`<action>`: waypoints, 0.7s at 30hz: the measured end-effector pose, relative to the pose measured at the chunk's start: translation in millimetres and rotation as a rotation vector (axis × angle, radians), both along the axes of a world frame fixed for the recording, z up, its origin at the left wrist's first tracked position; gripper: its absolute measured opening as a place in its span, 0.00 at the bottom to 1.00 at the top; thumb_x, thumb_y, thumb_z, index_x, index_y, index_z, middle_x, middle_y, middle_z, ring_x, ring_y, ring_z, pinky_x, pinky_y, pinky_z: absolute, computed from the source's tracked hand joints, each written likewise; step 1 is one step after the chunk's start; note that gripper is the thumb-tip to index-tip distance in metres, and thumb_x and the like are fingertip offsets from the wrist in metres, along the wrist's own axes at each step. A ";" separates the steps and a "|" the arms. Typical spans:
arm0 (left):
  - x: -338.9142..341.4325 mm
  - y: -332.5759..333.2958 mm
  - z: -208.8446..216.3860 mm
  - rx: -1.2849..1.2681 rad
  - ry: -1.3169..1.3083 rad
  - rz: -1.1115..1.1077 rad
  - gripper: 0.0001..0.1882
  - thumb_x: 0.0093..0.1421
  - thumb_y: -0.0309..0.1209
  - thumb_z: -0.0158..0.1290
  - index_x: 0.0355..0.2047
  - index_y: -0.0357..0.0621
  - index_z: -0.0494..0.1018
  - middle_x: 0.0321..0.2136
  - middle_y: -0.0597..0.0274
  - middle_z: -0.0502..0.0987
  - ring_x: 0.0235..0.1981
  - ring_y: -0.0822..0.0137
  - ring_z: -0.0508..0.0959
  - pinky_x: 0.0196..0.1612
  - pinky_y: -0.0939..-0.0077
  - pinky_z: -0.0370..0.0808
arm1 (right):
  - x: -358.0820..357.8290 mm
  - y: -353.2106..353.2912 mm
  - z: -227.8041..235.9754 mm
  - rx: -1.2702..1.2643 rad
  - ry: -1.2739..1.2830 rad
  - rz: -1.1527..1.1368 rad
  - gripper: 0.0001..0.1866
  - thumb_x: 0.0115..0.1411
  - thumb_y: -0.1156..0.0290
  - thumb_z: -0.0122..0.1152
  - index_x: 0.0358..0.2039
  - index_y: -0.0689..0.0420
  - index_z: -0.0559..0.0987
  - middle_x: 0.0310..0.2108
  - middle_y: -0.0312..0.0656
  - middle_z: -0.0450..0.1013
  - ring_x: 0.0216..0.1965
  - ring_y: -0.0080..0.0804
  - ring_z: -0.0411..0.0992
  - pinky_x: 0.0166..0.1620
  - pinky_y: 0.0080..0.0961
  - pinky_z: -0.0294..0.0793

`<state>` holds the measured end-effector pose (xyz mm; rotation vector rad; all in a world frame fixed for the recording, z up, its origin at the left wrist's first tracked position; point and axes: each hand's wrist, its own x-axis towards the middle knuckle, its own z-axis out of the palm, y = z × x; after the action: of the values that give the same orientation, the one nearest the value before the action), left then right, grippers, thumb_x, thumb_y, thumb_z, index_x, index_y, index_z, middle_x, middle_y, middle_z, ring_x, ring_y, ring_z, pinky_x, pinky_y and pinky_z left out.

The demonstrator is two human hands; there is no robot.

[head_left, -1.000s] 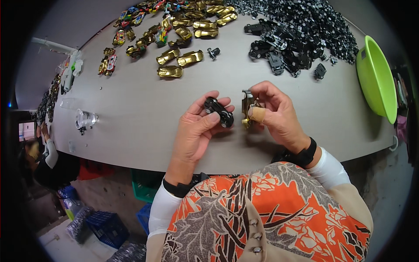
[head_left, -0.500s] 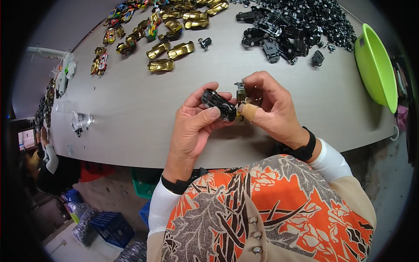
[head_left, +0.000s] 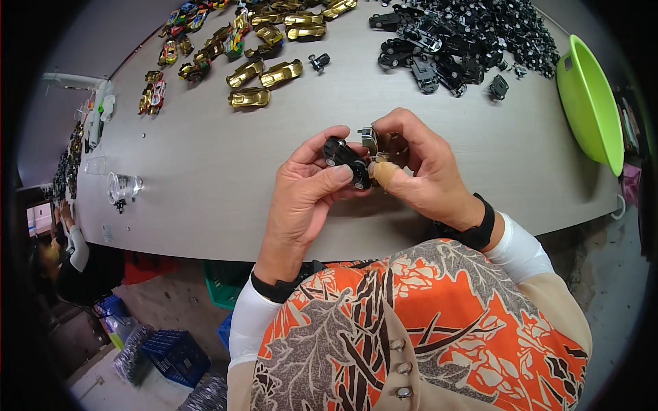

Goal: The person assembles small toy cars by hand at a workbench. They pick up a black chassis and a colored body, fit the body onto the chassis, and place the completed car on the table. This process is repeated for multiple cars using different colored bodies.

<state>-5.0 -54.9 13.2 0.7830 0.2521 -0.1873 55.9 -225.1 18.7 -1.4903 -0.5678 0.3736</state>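
Observation:
Above the near part of the table, my left hand (head_left: 301, 188) is closed on a black toy car chassis (head_left: 337, 152), thumb pressed along it and fingers behind. Close against its right end, my right hand (head_left: 432, 161) pinches a shiny gold-and-silver toy car body shell (head_left: 369, 140); my fingers cover most of it. A tan wrap (head_left: 385, 175) goes round the right thumb. Whether the chassis and shell touch is hidden by the fingertips. Beyond my hands, several gold car shells (head_left: 281, 73) lie on the table, with a small black-and-silver part (head_left: 319, 63) beside them.
A heap of black chassis (head_left: 445, 44) covers the far right. Multicoloured toy cars (head_left: 157, 96) lie at the far left. A lime-green basin (head_left: 593, 109) leans at the right edge, and a clear cup (head_left: 123, 188) stands left. Another person's arm (head_left: 79, 246) shows far left.
The shell in my right hand has tilted and shifted slightly left, toward the chassis. The chassis has turned a little in my left hand. Both hands keep their hold.

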 end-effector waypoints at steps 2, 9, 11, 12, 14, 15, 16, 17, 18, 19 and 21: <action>-1.2 -0.2 -2.0 0.025 0.003 -0.017 0.26 0.50 0.19 0.54 0.52 0.36 0.64 0.42 0.53 0.73 0.40 0.60 0.77 0.39 0.64 0.81 | -1.2 -1.1 6.8 -0.094 -0.038 0.012 0.14 0.49 0.80 0.55 0.38 0.61 0.68 0.27 0.34 0.66 0.25 0.15 0.63 0.28 0.15 0.66; -0.9 -5.5 5.8 0.089 -0.015 -0.010 0.25 0.50 0.16 0.55 0.50 0.33 0.66 0.39 0.55 0.74 0.38 0.67 0.76 0.39 0.72 0.80 | -2.3 0.9 8.7 -0.135 -0.155 0.037 0.13 0.48 0.80 0.54 0.37 0.62 0.70 0.31 0.38 0.65 0.24 0.21 0.64 0.27 0.16 0.66; -0.6 -4.5 6.9 0.118 -0.008 -0.009 0.24 0.49 0.16 0.56 0.49 0.32 0.67 0.38 0.55 0.75 0.37 0.67 0.77 0.39 0.73 0.80 | -1.9 1.1 10.6 -0.088 -0.084 0.034 0.14 0.48 0.81 0.54 0.38 0.62 0.71 0.31 0.38 0.65 0.26 0.21 0.65 0.27 0.17 0.66; -1.2 -3.5 6.2 0.138 -0.010 -0.014 0.24 0.49 0.16 0.56 0.48 0.32 0.67 0.38 0.55 0.75 0.37 0.67 0.77 0.38 0.73 0.80 | -3.0 1.3 9.3 -0.063 -0.039 0.027 0.14 0.48 0.81 0.54 0.38 0.62 0.71 0.31 0.38 0.65 0.26 0.21 0.65 0.27 0.17 0.66; -1.9 -2.5 4.7 0.164 -0.024 -0.011 0.23 0.49 0.16 0.56 0.47 0.32 0.69 0.37 0.55 0.75 0.36 0.67 0.77 0.38 0.73 0.80 | -1.2 1.7 8.2 -0.059 -0.057 0.047 0.14 0.48 0.81 0.54 0.38 0.62 0.71 0.30 0.38 0.65 0.27 0.21 0.65 0.28 0.17 0.66; -2.4 -3.8 3.4 0.169 -0.036 -0.006 0.22 0.49 0.16 0.57 0.46 0.32 0.69 0.37 0.55 0.76 0.36 0.68 0.77 0.37 0.73 0.80 | 0.2 0.9 8.0 -0.083 -0.120 0.073 0.14 0.49 0.81 0.54 0.38 0.62 0.71 0.30 0.38 0.65 0.27 0.21 0.65 0.28 0.17 0.67; -2.7 -4.8 2.5 0.174 -0.048 -0.001 0.21 0.49 0.16 0.57 0.46 0.32 0.70 0.37 0.55 0.76 0.35 0.68 0.77 0.37 0.74 0.80 | 1.4 0.1 7.9 -0.107 -0.182 0.098 0.14 0.49 0.80 0.54 0.38 0.61 0.71 0.30 0.38 0.66 0.27 0.21 0.66 0.28 0.17 0.67; -2.6 -5.3 2.2 0.188 -0.049 0.000 0.21 0.49 0.16 0.57 0.45 0.33 0.70 0.37 0.55 0.76 0.35 0.68 0.77 0.36 0.74 0.80 | 2.4 -0.6 7.7 -0.107 -0.191 0.107 0.13 0.49 0.80 0.55 0.38 0.61 0.71 0.30 0.38 0.66 0.27 0.21 0.66 0.28 0.17 0.67; -2.7 -5.7 1.8 0.202 -0.049 -0.001 0.21 0.48 0.16 0.57 0.45 0.33 0.71 0.37 0.55 0.76 0.35 0.68 0.77 0.36 0.75 0.80 | 3.0 -1.4 7.2 -0.107 -0.197 0.115 0.13 0.49 0.80 0.55 0.38 0.61 0.72 0.30 0.38 0.66 0.26 0.21 0.66 0.28 0.17 0.67; -2.8 -5.8 1.4 0.215 -0.049 -0.001 0.21 0.48 0.15 0.57 0.45 0.34 0.71 0.37 0.56 0.76 0.35 0.69 0.77 0.35 0.76 0.80 | 3.3 -1.8 7.0 -0.106 -0.204 0.122 0.13 0.49 0.80 0.56 0.38 0.61 0.72 0.30 0.38 0.66 0.26 0.21 0.66 0.28 0.17 0.67; -2.9 -5.5 -0.4 0.320 -0.116 -0.023 0.20 0.51 0.18 0.56 0.46 0.34 0.71 0.37 0.57 0.75 0.36 0.70 0.76 0.36 0.78 0.78 | 3.5 -2.0 7.2 -0.104 -0.182 0.127 0.13 0.49 0.79 0.57 0.38 0.61 0.72 0.30 0.38 0.66 0.26 0.21 0.66 0.28 0.17 0.67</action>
<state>-7.9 -60.3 12.8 1.1113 0.1647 -0.1234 59.5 -227.1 25.9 -1.6023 -0.8004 0.3730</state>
